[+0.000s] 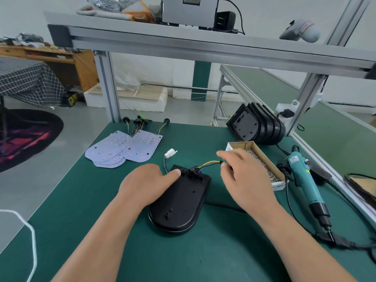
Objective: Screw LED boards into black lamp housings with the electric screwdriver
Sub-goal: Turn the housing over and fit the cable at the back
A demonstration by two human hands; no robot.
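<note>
Lying flat on the black housing (181,200) in the middle of the bench (81,200), the left hand (146,186) has straight fingers (173,173); the right hand (244,180) pinches its coloured wires (209,163). The screwdriver (303,180) lies to the right.

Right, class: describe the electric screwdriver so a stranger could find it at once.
Start at the green bench mat and go to its right edge, past the open cardboard box of screws. The electric screwdriver lies there untouched, the only teal tool, black at its near end.
</note>
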